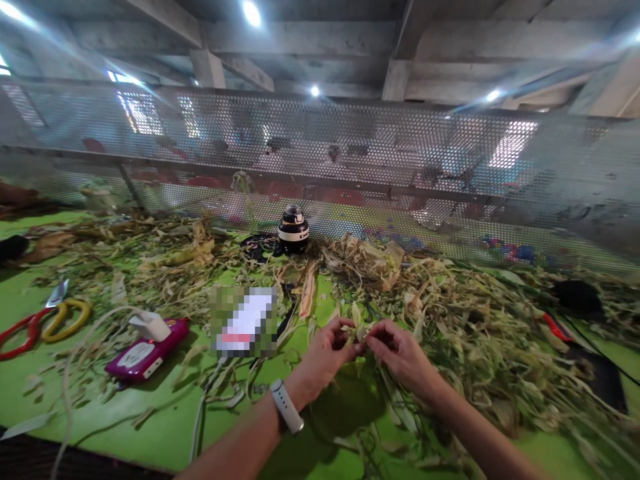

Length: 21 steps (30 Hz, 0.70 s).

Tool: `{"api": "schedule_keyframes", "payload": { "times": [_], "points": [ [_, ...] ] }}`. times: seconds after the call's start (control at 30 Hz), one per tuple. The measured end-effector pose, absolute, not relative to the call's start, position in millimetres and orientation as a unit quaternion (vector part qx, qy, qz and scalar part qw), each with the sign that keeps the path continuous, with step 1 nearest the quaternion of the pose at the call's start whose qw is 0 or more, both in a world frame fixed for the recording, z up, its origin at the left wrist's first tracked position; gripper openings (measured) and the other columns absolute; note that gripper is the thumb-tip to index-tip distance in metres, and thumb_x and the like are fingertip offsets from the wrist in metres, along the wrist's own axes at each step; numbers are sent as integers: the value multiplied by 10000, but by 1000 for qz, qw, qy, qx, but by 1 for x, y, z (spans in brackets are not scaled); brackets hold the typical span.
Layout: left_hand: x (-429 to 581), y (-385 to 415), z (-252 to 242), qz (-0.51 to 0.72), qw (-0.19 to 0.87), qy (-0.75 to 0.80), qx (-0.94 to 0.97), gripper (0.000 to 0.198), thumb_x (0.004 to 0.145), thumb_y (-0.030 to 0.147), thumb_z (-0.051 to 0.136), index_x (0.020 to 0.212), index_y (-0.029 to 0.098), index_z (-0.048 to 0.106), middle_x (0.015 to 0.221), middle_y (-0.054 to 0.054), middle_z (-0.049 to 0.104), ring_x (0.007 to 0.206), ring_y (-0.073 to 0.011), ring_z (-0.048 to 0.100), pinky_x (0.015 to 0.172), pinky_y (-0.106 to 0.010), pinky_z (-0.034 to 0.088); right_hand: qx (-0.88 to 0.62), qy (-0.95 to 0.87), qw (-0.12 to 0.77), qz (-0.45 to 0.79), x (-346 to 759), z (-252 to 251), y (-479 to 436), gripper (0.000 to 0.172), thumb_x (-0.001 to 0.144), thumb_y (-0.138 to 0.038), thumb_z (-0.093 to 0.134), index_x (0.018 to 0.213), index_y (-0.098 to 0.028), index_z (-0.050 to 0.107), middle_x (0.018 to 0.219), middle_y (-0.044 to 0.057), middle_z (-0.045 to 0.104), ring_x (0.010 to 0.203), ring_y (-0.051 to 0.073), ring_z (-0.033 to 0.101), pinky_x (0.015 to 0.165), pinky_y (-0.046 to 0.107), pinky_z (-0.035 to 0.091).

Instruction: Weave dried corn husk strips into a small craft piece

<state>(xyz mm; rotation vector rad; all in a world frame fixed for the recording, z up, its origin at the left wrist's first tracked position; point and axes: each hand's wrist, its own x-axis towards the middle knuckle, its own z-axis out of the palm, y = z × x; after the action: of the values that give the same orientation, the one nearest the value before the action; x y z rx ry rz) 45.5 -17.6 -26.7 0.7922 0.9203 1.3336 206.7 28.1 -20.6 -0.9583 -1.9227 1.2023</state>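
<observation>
Both hands meet above the green table, right of the middle. My left hand (336, 343), with a white band on its wrist, has its fingers closed on a pale green leafy stem (359, 321). Close beside it, my right hand (393, 347) pinches at the same stem with thumb and forefinger. The stem's leaves stick up between the fingertips, and its lower part is partly hidden by the hands. Dried plant stems (480, 333) lie in a large heap to the right.
A blurred-out phone (247, 320) and a magenta power strip (145, 353) with a white plug lie left. Scissors (33, 330) are at the far left. A black jar (293, 230) stands before the perforated metal screen (350, 153). A dark flat object (595, 373) lies right.
</observation>
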Motion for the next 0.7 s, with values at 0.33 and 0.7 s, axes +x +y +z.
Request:
{"api": "schedule_keyframes", "payload": {
  "times": [0.33,0.7],
  "points": [
    [40,-21,-21,545,630,435,341,338,543,236,781,815,192,584,582,57,489,581,-95,515,563,-202,384,-377,-667,348,540,198,-19,25,363,689,-499,657,703,-170,503,615,-43,489,526,79,456,473,203,424],
    [45,-22,-19,585,581,453,340,395,483,249,818,781,168,571,581,74,484,559,-56,463,562,-166,396,-385,-643,346,564,197,-16,23,385,658,-510,678,677,-167,504,581,-60,479,452,55,425,423,191,385]
  ]
}}
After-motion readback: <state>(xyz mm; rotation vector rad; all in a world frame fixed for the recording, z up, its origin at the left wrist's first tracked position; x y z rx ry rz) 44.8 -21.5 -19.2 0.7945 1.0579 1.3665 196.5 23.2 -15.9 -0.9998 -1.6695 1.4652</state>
